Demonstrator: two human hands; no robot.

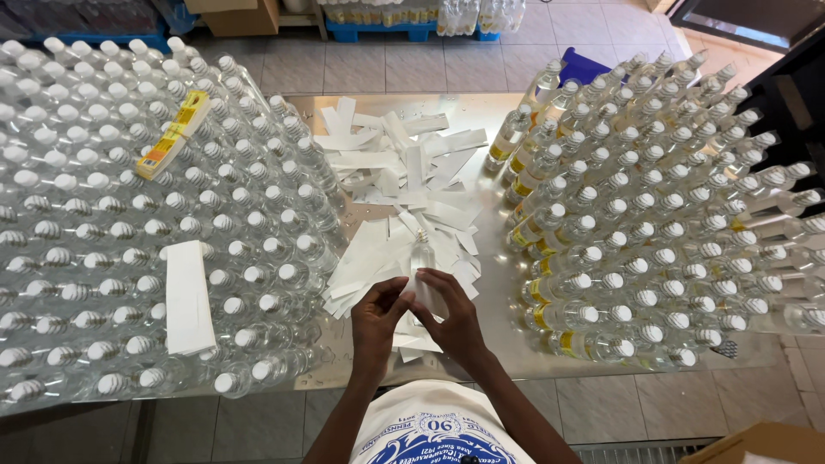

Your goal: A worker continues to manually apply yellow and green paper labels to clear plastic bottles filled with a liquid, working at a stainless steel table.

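Note:
A small clear plastic bottle (422, 254) with a white cap stands tilted between my hands near the front edge of the metal table (481, 112). My left hand (379, 316) and my right hand (449, 316) both close around its lower body, fingers pressed against a white strip on it. The bottle's lower half is hidden by my fingers. A loose heap of white paper strips (404, 163) lies on the table just beyond my hands.
Several unlabelled clear bottles (129, 215) crowd the left side, with a yellow label stack (174, 135) and a white strip stack (187, 296) lying on top. Several bottles with yellow labels (653, 215) fill the right. A cardboard box corner (756, 445) shows at bottom right.

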